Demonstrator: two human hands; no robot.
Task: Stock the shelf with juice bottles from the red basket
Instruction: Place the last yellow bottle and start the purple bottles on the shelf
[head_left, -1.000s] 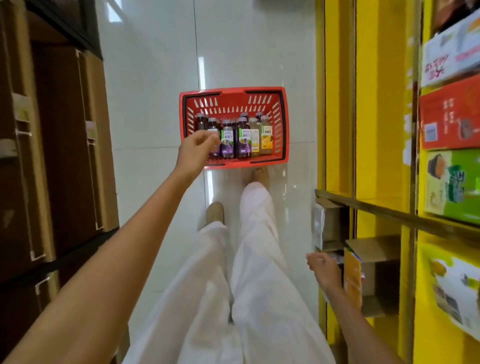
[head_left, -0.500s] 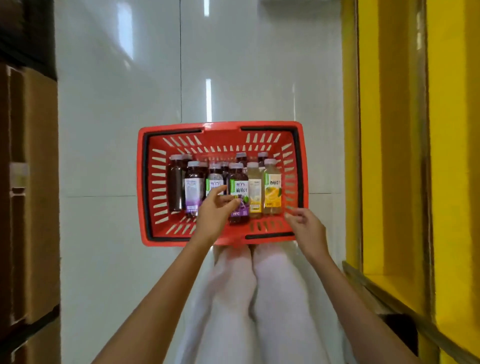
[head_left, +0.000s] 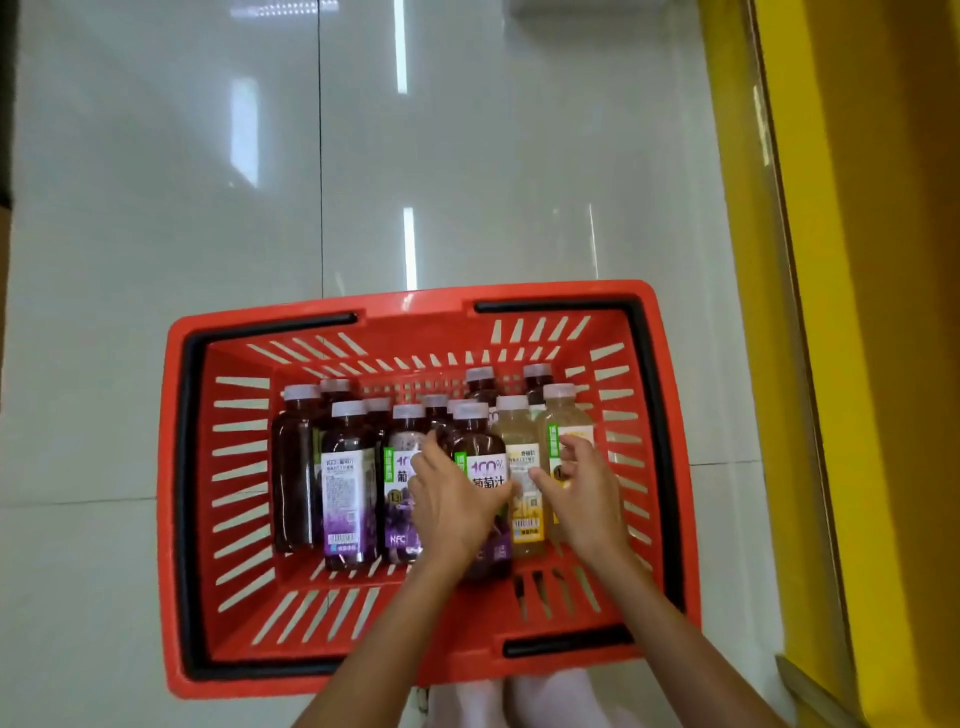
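floor: glossy white tiles (head_left: 467, 156), dark grout line (head_left: 320, 156) | bottom edge: white trousers (head_left: 545, 701)

bright red plastic basket (head_left: 169, 467) fills the view, its walls cut in a pattern of slanted slots with pale floor showing through. black handles (head_left: 189, 467) line its rim. the dark purple juice bottles (head_left: 348, 447) wear white labels fading to violet at the foot, with purple print and a green strip up one edge. the pale yellow juice bottles (head_left: 522, 441) carry white-and-yellow labels with the same green strip. every cap (head_left: 349, 409) is a whitish lilac. glossy off-white floor tiles (head_left: 519, 156) show thin dark grout lines and white light streaks. the shelf unit (head_left: 857, 364) is solid yellow.
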